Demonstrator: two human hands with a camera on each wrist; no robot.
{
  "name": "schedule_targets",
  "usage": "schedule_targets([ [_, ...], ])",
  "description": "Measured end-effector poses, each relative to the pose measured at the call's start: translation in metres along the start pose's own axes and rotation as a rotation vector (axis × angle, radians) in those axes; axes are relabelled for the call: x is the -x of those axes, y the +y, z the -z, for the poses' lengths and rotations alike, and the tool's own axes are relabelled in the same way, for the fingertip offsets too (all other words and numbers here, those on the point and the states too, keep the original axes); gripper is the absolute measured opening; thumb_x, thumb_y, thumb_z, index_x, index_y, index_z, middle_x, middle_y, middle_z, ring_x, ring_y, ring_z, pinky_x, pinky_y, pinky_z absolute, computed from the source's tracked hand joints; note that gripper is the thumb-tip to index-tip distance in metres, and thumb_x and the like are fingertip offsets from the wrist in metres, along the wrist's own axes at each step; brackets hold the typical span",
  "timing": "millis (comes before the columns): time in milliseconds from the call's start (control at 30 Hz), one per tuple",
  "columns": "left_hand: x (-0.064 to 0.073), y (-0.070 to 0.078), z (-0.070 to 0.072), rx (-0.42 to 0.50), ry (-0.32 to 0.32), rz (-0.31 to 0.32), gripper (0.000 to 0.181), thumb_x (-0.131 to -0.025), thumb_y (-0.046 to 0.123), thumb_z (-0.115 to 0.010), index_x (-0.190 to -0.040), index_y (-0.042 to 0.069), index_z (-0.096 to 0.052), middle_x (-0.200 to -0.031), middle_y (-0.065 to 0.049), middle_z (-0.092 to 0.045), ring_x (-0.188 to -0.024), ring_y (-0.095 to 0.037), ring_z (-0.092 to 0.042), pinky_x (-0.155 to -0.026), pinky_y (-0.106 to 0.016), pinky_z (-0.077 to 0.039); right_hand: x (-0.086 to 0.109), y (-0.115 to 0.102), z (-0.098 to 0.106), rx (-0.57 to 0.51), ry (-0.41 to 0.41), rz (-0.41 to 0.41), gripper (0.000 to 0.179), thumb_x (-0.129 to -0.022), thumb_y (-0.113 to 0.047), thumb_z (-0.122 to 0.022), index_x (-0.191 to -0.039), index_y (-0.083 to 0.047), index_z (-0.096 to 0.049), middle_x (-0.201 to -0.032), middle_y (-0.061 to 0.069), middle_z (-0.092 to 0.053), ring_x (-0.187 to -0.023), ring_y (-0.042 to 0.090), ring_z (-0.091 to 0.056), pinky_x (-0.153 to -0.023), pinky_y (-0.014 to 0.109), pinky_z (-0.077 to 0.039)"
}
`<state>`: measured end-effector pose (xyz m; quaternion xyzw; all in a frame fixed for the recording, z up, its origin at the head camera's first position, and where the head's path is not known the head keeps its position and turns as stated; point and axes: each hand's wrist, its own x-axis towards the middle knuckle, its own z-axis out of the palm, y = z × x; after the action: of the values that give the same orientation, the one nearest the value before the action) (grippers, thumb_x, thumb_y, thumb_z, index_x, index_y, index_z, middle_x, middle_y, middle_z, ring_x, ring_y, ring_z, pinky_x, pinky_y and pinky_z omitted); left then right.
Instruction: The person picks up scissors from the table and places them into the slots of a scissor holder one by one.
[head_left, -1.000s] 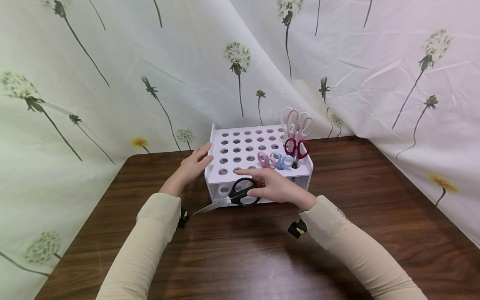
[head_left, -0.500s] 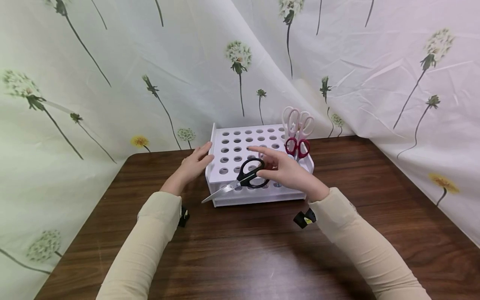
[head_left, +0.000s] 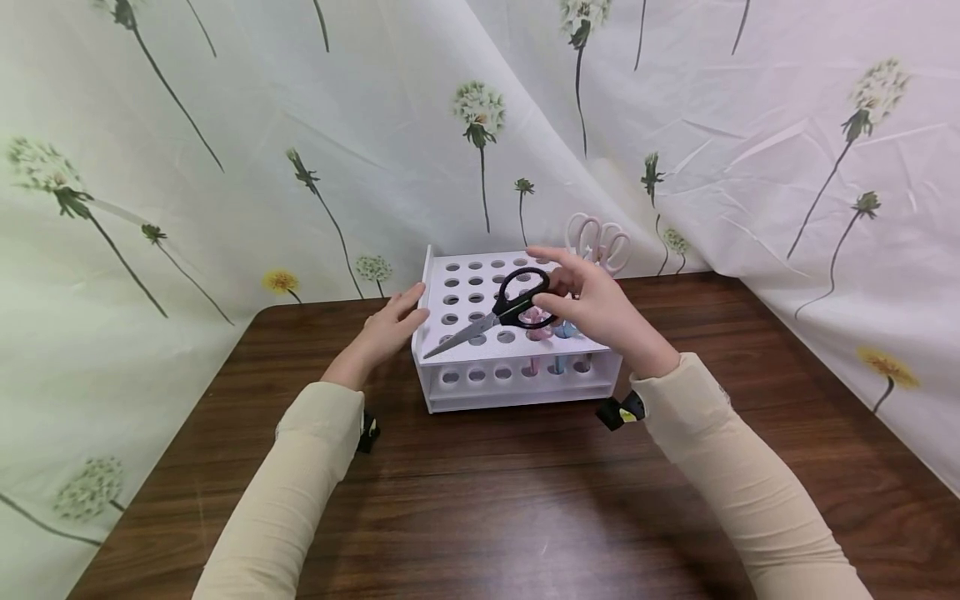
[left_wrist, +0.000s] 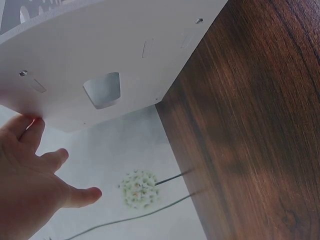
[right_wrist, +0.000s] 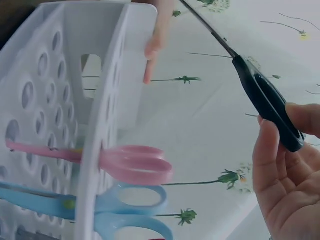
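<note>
My right hand [head_left: 600, 310] pinches the black-handled scissors [head_left: 517, 308] by the loops, above the white rack [head_left: 517, 402]. Their metal blades point left and down toward the viewer. In the right wrist view, thumb and fingers grip one black loop, well apart from the rack. My left hand [head_left: 386, 333] has its fingers extended, fingertips at the rack's left side panel [left_wrist: 135, 40]. Pink scissors [right_wrist: 135, 165] and light blue scissors [right_wrist: 132, 197] stand in front-row holes, handles up. Pale-handled scissors [head_left: 617, 247] stand at the back right, partly hidden by the right hand.
The rack has rows of round holes on two levels and sits on a dark wooden table [head_left: 465, 500]. A white curtain [head_left: 337, 125] printed with dandelions hangs close behind it. The rack's side panel has a cut-out handle slot.
My right hand has lifted the black scissors up and slightly right, from before the rack's front to above its top. It now covers the red-handled scissors. The left hand keeps its place.
</note>
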<state>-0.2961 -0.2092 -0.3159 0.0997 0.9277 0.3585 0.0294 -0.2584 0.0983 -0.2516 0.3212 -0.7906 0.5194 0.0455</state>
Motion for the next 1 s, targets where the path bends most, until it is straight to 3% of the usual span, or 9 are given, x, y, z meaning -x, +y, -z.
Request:
schedule_targets([
  [267, -0.001, -0.002, 0.0, -0.002, 0.0, 0.001, 0.057, -0.098, 0.041, -0.035, -0.149, 0.022, -0.016, -0.152, 0.001, -0.012, -0.138, -0.023, 0.001, -0.104, -0.056, 0.005, -0.006, -0.004, 0.011, -0.041, 0.07, -0.016, 0.052, -0.086, 0.001, -0.061, -0.135, -0.008, -0.047, -0.081, 0.016, -0.057, -0.068, 0.024, -0.057, -0.059, 0.039, -0.053],
  [733, 0.0, 0.001, 0.0, 0.007, 0.005, 0.023, 0.057, -0.098, 0.042, -0.035, -0.149, 0.024, -0.017, -0.153, 0.0, -0.012, -0.138, -0.025, 0.001, -0.105, -0.055, 0.004, -0.011, -0.004, 0.024, -0.024, 0.136, -0.077, 0.05, -0.088, -0.001, -0.06, -0.135, -0.009, -0.047, -0.091, 0.015, -0.057, -0.068, 0.023, -0.056, -0.056, 0.035, -0.054],
  [1000, 0.001, 0.0, 0.0, 0.013, 0.003, 0.021, 0.058, -0.098, 0.043, -0.035, -0.149, 0.025, -0.016, -0.152, 0.002, -0.012, -0.138, -0.024, 0.001, -0.104, -0.056, 0.003, -0.011, -0.005, 0.026, -0.062, 0.205, -0.122, 0.047, -0.089, -0.004, -0.058, -0.134, -0.008, -0.047, -0.088, 0.014, -0.057, -0.057, 0.024, -0.062, -0.052, 0.037, -0.053],
])
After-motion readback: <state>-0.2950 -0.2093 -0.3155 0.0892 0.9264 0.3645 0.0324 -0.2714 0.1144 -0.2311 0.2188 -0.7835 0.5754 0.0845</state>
